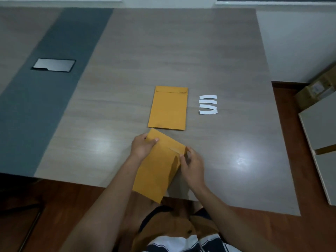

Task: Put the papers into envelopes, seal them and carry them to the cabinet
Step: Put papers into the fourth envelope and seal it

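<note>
Upper left of the frame: metal cable-port cover [54,64], set flush into the blue-grey band of the table [109,99] — a fixed fitting, no part of the job.

Lower centre: left hand [142,147], fingers curled over the top left corner of the held manila envelope [158,166], thumb laid on its face. Judged to be steadying the mouth end so that the other hand can work there.

Lower centre, just right of it: held manila envelope, tilted, its top toward the upper left, its bottom corner hanging past the near table edge. A pale strip shows along the flap at its upper right — likely the adhesive band, though the blur leaves that unsure. Whether papers are already inside cannot be told.

Centre: second manila envelope [168,108], flat on the table, flap end toward the top of the frame, flap folded down. It lies just above the held one, apparently parked within reach.

Right of lower centre: right hand [190,165], fingers bent, fingertips pinching at the flap edge of the held envelope — judged to be peeling or pressing the seal.

Right of centre: four white paper strips [208,104], stacked in a neat column beside the flat envelope, slightly curled. Possibly peeled seal liners or slips; cannot tell which.

Far right edge: cardboard box [316,90] and pale cabinet top [321,128], standing off the table.
</note>
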Tool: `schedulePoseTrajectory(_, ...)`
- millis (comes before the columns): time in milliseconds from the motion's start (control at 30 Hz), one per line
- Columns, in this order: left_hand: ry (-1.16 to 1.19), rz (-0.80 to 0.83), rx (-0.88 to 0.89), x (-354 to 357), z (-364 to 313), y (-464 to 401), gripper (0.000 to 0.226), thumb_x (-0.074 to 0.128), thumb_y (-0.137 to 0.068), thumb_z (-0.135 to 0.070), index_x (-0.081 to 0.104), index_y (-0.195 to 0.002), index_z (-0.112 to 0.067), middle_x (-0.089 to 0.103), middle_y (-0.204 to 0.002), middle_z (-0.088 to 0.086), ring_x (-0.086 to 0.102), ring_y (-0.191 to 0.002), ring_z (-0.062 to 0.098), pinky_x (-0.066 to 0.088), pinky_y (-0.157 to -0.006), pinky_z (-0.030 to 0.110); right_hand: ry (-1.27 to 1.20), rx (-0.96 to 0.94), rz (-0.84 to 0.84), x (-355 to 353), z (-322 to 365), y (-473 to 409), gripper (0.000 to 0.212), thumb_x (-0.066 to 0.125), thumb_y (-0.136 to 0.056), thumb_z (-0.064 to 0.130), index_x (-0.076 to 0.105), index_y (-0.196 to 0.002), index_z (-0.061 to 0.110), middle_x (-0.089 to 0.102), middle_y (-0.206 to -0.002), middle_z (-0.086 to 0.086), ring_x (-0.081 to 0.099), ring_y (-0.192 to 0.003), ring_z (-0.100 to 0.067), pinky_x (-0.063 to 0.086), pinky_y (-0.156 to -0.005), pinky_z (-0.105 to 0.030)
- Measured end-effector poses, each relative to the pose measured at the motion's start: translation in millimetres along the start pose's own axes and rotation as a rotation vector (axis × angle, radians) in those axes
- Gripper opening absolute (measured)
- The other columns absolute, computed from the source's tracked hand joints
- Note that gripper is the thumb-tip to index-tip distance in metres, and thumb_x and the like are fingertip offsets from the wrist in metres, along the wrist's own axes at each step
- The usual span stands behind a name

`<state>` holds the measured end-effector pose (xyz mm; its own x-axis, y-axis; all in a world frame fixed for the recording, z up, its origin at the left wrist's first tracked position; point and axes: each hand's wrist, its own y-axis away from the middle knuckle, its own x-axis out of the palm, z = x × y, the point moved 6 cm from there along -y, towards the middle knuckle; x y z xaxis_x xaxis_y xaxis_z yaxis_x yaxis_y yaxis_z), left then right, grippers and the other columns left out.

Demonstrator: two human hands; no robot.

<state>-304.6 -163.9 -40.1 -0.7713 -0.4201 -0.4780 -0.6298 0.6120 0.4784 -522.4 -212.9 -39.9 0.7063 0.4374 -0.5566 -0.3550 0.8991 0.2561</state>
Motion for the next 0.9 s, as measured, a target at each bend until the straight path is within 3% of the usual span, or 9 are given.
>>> schedulePoseTrajectory(67,0.062,-0.050,0.004,-5,-11,-1,0.028,0.073,-0.087,-0.034,0.070,-0.094,-0.008,0.073,-0.096,0.010,0.068,-0.090,0.029,0.056,-0.085,0.053,-0.222,0.115,-0.011,-10,11,-14,0.043,0.056,-0.096,0.035,0.049,-0.136,0.021,0.056,-0.113,0.008,0.054,-0.098,-0.005,0.044,-0.081,-0.017)
schedulePoseTrajectory(133,0.100,-0.100,0.005,-8,-19,-2,0.029,0.075,-0.085,-0.036,0.070,-0.098,-0.010,0.072,-0.102,0.009,0.067,-0.097,0.028,0.055,-0.087,0.052,-0.320,0.193,-0.043,-16,15,-32,0.032,0.060,-0.093,0.039,0.054,-0.123,0.028,0.060,-0.099,0.006,0.056,-0.082,-0.006,0.055,-0.075,-0.033)
schedulePoseTrajectory(200,0.137,-0.125,0.000,-4,-27,-5,0.036,0.076,-0.083,-0.037,0.066,-0.106,-0.011,0.069,-0.113,0.009,0.063,-0.109,0.028,0.053,-0.093,0.050,-0.322,0.234,-0.082,-23,15,-50,0.023,0.063,-0.090,0.042,0.055,-0.108,0.030,0.057,-0.085,0.008,0.060,-0.076,-0.011,0.058,-0.075,-0.044)
schedulePoseTrajectory(300,0.222,-0.125,0.007,8,-37,-10,0.040,0.074,-0.087,-0.033,0.062,-0.116,-0.009,0.064,-0.123,0.007,0.057,-0.118,0.022,0.050,-0.096,0.041,-0.280,0.252,-0.148,-39,19,-78,0.022,0.066,-0.088,0.039,0.055,-0.102,0.026,0.055,-0.077,0.009,0.062,-0.076,-0.017,0.051,-0.071,-0.034)
schedulePoseTrajectory(367,0.228,-0.113,0.023,13,-45,-22,0.034,0.072,-0.089,-0.030,0.062,-0.115,-0.010,0.066,-0.114,0.007,0.061,-0.107,0.021,0.049,-0.085,0.035,-0.286,0.280,-0.183,-45,22,-98,0.026,0.067,-0.087,0.036,0.056,-0.104,0.020,0.055,-0.075,0.009,0.056,-0.069,-0.010,0.041,-0.068,-0.026)
schedulePoseTrajectory(467,0.191,-0.105,0.066,12,-60,-45,0.020,0.073,-0.088,-0.026,0.063,-0.103,-0.015,0.057,-0.071,-0.002,0.057,-0.061,0.008,0.042,-0.059,0.028,-0.287,0.331,-0.231,-49,26,-127,0.032,0.070,-0.084,0.036,0.061,-0.102,0.012,0.062,-0.085,0.002,0.057,-0.075,-0.012,0.042,-0.072,-0.025)
schedulePoseTrajectory(533,0.138,-0.101,0.096,10,-71,-65,0.020,0.074,-0.087,-0.026,0.065,-0.101,-0.016,0.050,-0.064,-0.007,0.051,-0.053,0.003,0.040,-0.057,0.027,-0.274,0.343,-0.256,-50,30,-145,0.031,0.072,-0.082,0.037,0.064,-0.099,0.011,0.065,-0.089,0.001,0.059,-0.080,-0.015,0.043,-0.074,-0.025)
schedulePoseTrajectory(700,0.048,-0.078,0.133,-5,-100,-120,0.037,0.077,-0.083,-0.033,0.061,-0.112,-0.017,0.062,-0.091,0.000,0.061,-0.085,0.017,0.053,-0.080,0.035,-0.226,0.358,-0.284,-41,52,-195,0.026,0.070,-0.082,0.037,0.061,-0.094,0.015,0.064,-0.091,0.002,0.059,-0.086,-0.016,0.043,-0.076,-0.026)
schedulePoseTrajectory(900,0.045,-0.105,0.118,-19,-123,-178,0.029,0.077,-0.085,-0.026,0.055,-0.101,-0.016,0.060,-0.086,-0.002,0.064,-0.094,0.024,0.050,-0.078,0.032,-0.173,0.355,-0.326,-33,79,-254,0.029,0.069,-0.083,0.035,0.060,-0.100,0.013,0.062,-0.092,0.002,0.059,-0.088,-0.018,0.038,-0.072,-0.025)
